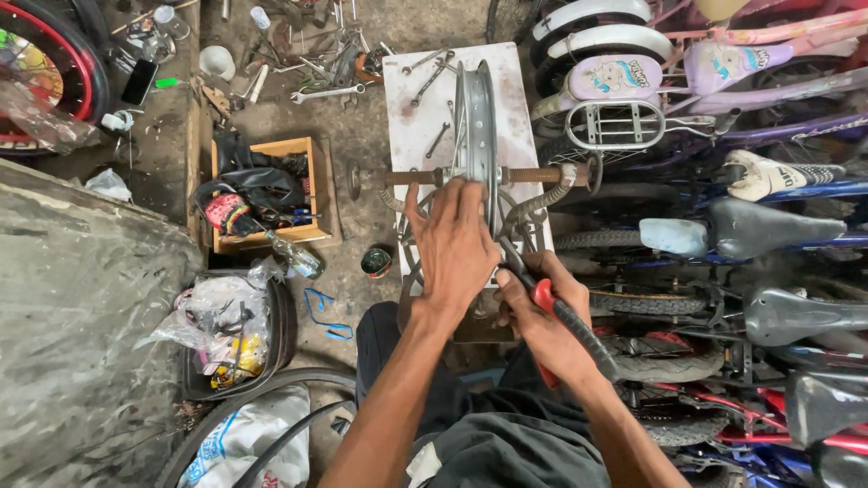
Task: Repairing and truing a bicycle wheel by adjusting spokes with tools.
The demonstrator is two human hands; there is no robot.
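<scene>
Head view: at frame centre, left hand (452, 248) lies spread, fingers apart, on the upright wheel rim (476, 122); right hand (542, 316) is clamped around red-handled pliers (556, 312) beside the rim's lower edge.

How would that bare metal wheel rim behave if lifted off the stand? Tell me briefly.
The wheel rim is bare metal, so probably stiff, not floppy. Standing on edge and round, it would likely roll or tip once the left hand lets go. Its thin spokes suggest modest weight.

Left hand (457, 244) splayed, right hand (542, 312) fisted
</scene>
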